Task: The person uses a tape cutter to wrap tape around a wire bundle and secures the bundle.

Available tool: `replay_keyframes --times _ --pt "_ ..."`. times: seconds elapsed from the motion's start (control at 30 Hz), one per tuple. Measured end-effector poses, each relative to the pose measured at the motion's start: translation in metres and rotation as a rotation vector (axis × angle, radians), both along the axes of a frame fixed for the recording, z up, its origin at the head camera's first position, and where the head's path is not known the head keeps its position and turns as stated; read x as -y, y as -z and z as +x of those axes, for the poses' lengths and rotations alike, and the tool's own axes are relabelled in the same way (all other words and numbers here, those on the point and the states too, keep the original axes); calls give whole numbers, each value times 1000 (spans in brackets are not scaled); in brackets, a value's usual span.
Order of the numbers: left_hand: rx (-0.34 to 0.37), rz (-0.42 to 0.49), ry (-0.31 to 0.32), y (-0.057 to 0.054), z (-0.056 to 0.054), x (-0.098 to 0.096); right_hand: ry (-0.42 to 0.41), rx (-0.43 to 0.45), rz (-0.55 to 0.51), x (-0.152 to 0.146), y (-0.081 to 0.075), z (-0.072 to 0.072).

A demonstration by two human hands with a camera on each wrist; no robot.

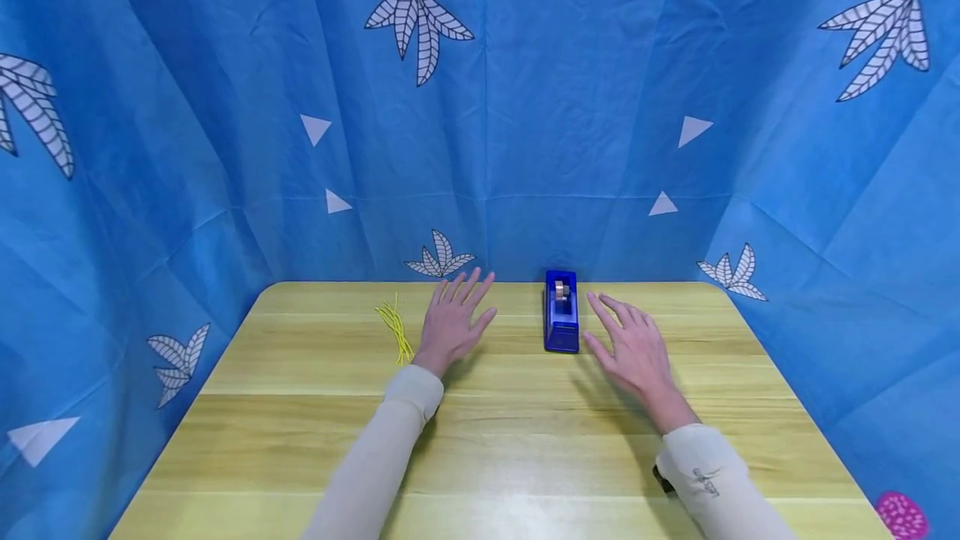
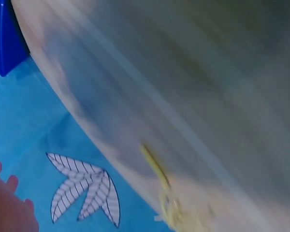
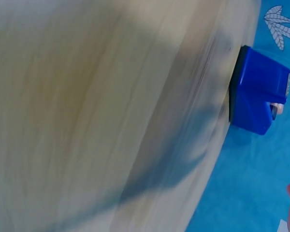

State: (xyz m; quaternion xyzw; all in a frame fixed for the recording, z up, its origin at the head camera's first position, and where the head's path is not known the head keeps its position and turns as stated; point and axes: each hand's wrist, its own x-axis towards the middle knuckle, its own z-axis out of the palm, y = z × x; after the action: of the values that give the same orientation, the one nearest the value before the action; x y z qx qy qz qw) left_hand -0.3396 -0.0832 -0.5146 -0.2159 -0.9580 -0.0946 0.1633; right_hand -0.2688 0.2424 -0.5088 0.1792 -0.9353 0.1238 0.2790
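Well, both my hands are bare and hold nothing: my left hand [image 1: 453, 323] has its fingers spread wide, and my right hand [image 1: 636, 348] has its fingers apart, a little bent. Between them, near the back edge of the pale yellow wood-grain table [image 1: 517, 415], stands a long, shiny, dark blue tape holder [image 1: 561, 337] that looks like hard plastic. It is just beside my right fingertips, with a small gap. A small tan and silvery roll [image 1: 559, 290] sits in its top. I think the holder will feel stiff and smooth, maybe a bit slippery, and its wide bottom may make it heavier than it looks. I'd grip it low on both long sides, thumb on one and fingers on the other, and leave the roll alone because it may spin. Some tape holders have a sharp cutting edge, too, so I'd watch for one. On the other side, just left of my left hand, lies a loose bunch of thin yellow strands [image 1: 394, 327]. They look light and bendy, though I can't tell string from wire. I'd pinch them all together at the middle so none slip out.
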Motion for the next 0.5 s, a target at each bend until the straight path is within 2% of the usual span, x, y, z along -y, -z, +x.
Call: replay_keyframes --times 0.2,0.3,0.43,0.5 --pt "132 197 14 4 -4 -29 20 147 -249 14 0 4" --pt "234 350 13 5 -6 -43 16 247 -397 22 -1 4" --pt "391 564 12 6 -8 -62 1 412 -649 32 -4 3" --pt "447 652 25 7 -10 -69 -7 490 -770 37 -5 2"
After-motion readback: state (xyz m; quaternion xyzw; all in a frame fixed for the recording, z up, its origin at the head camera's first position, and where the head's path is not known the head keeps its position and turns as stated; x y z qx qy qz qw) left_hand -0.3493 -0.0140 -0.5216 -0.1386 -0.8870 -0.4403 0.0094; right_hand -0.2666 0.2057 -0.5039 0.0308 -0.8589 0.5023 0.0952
